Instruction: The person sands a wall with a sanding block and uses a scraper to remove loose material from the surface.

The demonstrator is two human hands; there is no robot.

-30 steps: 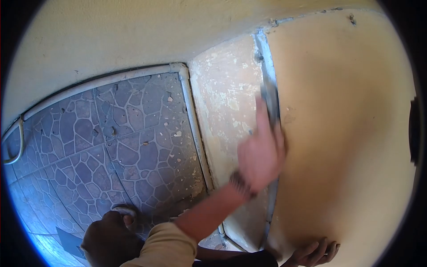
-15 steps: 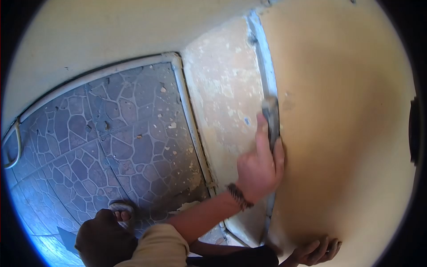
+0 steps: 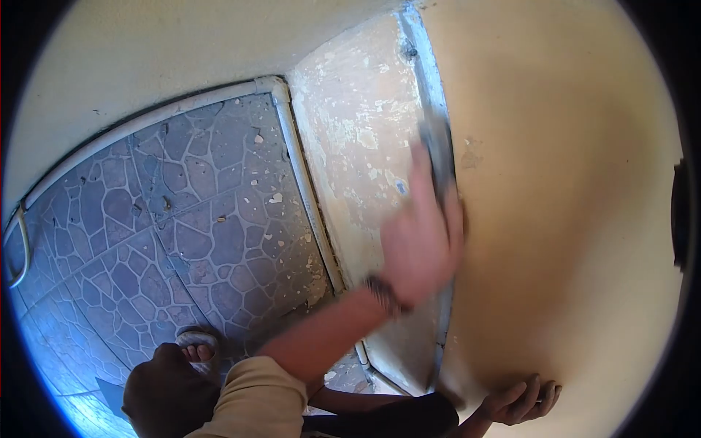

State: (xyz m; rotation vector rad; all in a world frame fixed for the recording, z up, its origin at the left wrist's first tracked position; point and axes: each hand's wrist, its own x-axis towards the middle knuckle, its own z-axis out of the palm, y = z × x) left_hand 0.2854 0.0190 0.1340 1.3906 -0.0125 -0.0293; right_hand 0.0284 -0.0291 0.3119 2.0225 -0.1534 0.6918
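Note:
My left hand [image 3: 420, 244], with a dark braided bracelet [image 3: 383, 293] at the wrist, is closed around a narrow grey block-like tool [image 3: 439, 150]. One finger lies stretched along the tool, which is blurred by motion, so its exact kind does not show. The tool rests on or close against the pale bluish strip [image 3: 431, 73] at the wall's corner edge. At lower right, my right hand [image 3: 522, 401] lies against the yellow wall face [image 3: 555, 219] with its fingers apart, holding nothing that I can see. Left of the strip, the wall section [image 3: 358, 131] is patchy and scraped.
Light pipes [image 3: 310, 197] run along the foot of the walls. Paint flakes [image 3: 275, 198] and debris lie on the stone-patterned floor [image 3: 182, 241]. A knee in brown cloth [image 3: 168, 394] and a sandalled foot [image 3: 197, 350] show at lower left. A curved hose or cable [image 3: 25, 252] sits far left.
My left hand has slid upward along the corner strip with the grey tool. The right hand stays against the wall. The view has shifted slightly.

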